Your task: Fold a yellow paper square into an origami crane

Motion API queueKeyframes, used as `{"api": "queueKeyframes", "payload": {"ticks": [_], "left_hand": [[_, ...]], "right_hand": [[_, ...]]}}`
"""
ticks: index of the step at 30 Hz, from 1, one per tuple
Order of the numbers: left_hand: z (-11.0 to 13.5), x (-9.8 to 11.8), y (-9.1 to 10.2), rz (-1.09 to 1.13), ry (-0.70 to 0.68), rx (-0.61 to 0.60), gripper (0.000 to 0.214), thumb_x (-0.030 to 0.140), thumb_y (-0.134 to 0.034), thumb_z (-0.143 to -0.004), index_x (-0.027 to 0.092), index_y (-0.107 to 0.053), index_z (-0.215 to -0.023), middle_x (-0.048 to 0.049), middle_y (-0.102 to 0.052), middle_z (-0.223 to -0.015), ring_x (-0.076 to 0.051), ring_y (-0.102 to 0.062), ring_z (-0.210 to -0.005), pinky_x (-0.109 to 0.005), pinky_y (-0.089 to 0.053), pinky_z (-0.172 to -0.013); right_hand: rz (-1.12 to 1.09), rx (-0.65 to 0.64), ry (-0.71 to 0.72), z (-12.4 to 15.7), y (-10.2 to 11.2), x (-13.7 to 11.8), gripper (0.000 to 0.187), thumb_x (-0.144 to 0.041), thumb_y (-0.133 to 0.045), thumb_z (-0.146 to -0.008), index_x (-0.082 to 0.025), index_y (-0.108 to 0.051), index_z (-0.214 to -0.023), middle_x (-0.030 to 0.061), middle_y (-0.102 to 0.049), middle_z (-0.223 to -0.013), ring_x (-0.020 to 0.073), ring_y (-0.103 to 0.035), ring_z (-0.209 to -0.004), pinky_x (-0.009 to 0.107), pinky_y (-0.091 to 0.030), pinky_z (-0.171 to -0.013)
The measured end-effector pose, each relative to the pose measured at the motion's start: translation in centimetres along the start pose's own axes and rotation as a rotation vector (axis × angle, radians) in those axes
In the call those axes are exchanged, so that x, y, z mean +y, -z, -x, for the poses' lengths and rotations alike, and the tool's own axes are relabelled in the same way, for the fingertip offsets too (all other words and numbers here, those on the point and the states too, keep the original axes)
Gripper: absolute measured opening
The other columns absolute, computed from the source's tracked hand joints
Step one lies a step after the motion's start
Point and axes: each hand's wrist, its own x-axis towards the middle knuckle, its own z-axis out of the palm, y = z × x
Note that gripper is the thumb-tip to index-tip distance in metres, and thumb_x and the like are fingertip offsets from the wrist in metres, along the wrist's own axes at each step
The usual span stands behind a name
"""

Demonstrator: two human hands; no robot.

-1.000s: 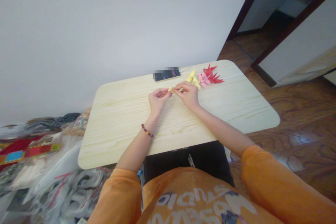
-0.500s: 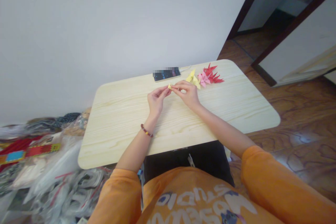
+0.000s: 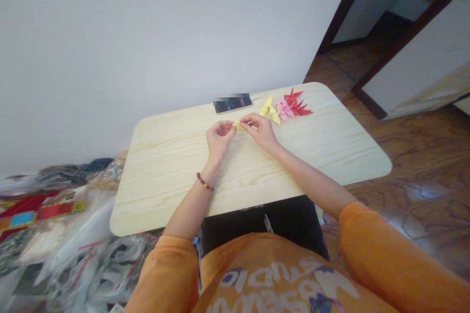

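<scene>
Between my two hands is a small folded piece of yellow paper (image 3: 238, 125), held just above the table. My left hand (image 3: 219, 137) pinches its left side between thumb and fingertips. From the right, my right hand (image 3: 260, 130) pinches the other side the same way. Fingers cover part of the paper, so its exact folds are hard to make out. Just beyond my right hand lie folded paper flowers: a yellow one (image 3: 270, 110), a pink one (image 3: 285, 109) and red ones (image 3: 295, 102).
A phone (image 3: 233, 103) lies at the table's back edge by the wall, with a thin white cable on its right. The pale wood table (image 3: 165, 171) has rounded corners. Plastic-wrapped bundles (image 3: 91, 254) are piled on the left. A doorway opens at the right.
My right hand has shifted slightly, and the fingers of both hands have moved a little apart. More of the yellow paper shows between them, and it looks wider.
</scene>
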Motion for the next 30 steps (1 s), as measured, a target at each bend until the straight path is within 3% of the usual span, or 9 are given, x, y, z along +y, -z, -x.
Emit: {"api": "queueKeyframes", "payload": {"ticks": [7,12,19,22,25,27,30], "left_hand": [[-0.16,-0.26,0.07,-0.001,-0.024,-0.065,0.022,0.033,-0.076,-0.064,0.018,-0.067,-0.077,-0.0025,-0.067,-0.075,-0.012,-0.062,-0.071,-0.025,-0.049,-0.071],[-0.39,0.27,0.31,0.038,-0.039,-0.065,0.018,0.033,-0.076,-0.063,0.019,-0.068,-0.072,-0.0053,-0.069,-0.093,-0.017,-0.063,-0.092,-0.029,-0.049,-0.081],[-0.48,0.06,0.15,0.129,0.073,0.015,0.03,0.032,-0.082,-0.053,0.018,-0.061,-0.069,0.0005,-0.067,-0.07,-0.011,-0.063,-0.068,-0.026,-0.051,-0.074],[-0.47,0.15,0.23,0.195,0.176,0.012,0.038,0.032,-0.083,-0.05,0.018,-0.057,-0.074,0.0028,-0.065,-0.067,-0.01,-0.063,-0.063,-0.026,-0.051,-0.07],[-0.6,0.33,0.5,0.239,0.289,0.017,0.044,0.028,-0.085,-0.046,0.018,-0.057,-0.079,0.0012,-0.067,-0.068,-0.011,-0.064,-0.062,-0.026,-0.052,-0.067],[-0.73,0.35,0.7,0.264,0.341,0.028,0.044,0.026,-0.085,-0.045,0.016,-0.06,-0.08,-0.0008,-0.068,-0.069,-0.012,-0.064,-0.063,-0.025,-0.052,-0.066],[-0.92,0.1,0.87,0.305,0.399,0.04,0.034,0.023,-0.084,-0.05,0.015,-0.064,-0.077,-0.003,-0.069,-0.073,-0.011,-0.064,-0.066,-0.023,-0.052,-0.067]], "right_hand": [[-0.113,-0.011,-0.095,-0.17,-0.23,0.2,0.028,-0.042,-0.072,-0.064,-0.017,-0.063,-0.073,0.0022,-0.064,-0.072,0.0132,-0.06,-0.067,0.028,-0.05,-0.066],[-0.29,-0.098,-0.242,-0.67,0.07,-0.11,0.035,-0.045,-0.076,-0.056,-0.017,-0.064,-0.072,0.0012,-0.066,-0.071,0.0119,-0.059,-0.065,0.026,-0.049,-0.064],[-0.327,-0.072,-0.282,-0.75,0.26,0.22,0.04,-0.043,-0.08,-0.053,-0.018,-0.059,-0.076,-0.0011,-0.064,-0.067,0.0114,-0.059,-0.062,0.025,-0.05,-0.06],[-0.229,-0.086,-0.191,-0.49,0.36,-0.12,0.036,-0.04,-0.077,-0.059,-0.02,-0.059,-0.083,-0.001,-0.064,-0.073,0.0116,-0.061,-0.065,0.025,-0.051,-0.062],[-0.021,-0.11,0.028,-0.21,0.44,-0.48,0.02,-0.033,-0.071,-0.069,-0.021,-0.063,-0.084,0.0031,-0.064,-0.09,0.0134,-0.061,-0.077,0.026,-0.052,-0.066],[0.108,-0.149,0.161,-0.08,0.49,-0.53,0.009,-0.028,-0.066,-0.075,-0.022,-0.067,-0.08,0.0048,-0.064,-0.097,0.0157,-0.061,-0.086,0.03,-0.052,-0.073],[0.201,-0.186,0.238,-0.01,0.57,-0.4,0.008,-0.025,-0.063,-0.078,-0.023,-0.07,-0.081,0.0052,-0.066,-0.101,0.0177,-0.061,-0.095,0.034,-0.05,-0.084]]}}
